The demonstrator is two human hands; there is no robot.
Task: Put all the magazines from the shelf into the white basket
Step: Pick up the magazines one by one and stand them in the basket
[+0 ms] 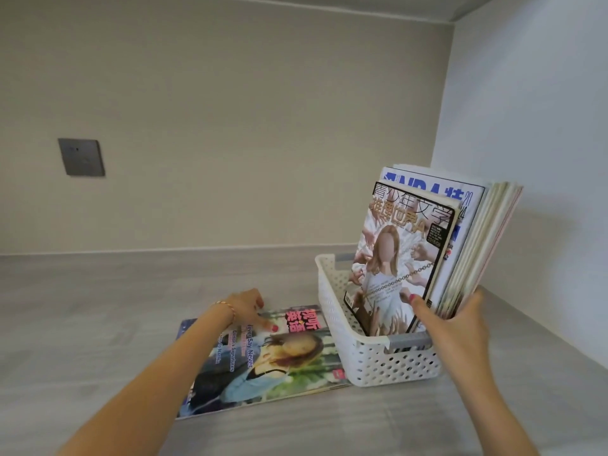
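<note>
A white perforated basket with grey handles stands on the grey shelf at the right. Several magazines stand upright in it, a cover with a long-haired figure in front and a blue-lettered one behind. My right hand grips the lower edge of this standing bundle, thumb on the front cover. One magazine lies flat on the shelf just left of the basket, touching its side. My left hand rests on the far end of the flat magazine, fingers spread on the cover.
The shelf surface is a grey wood-grain board. A beige back wall carries a dark grey switch plate. A white side wall rises close behind the basket on the right.
</note>
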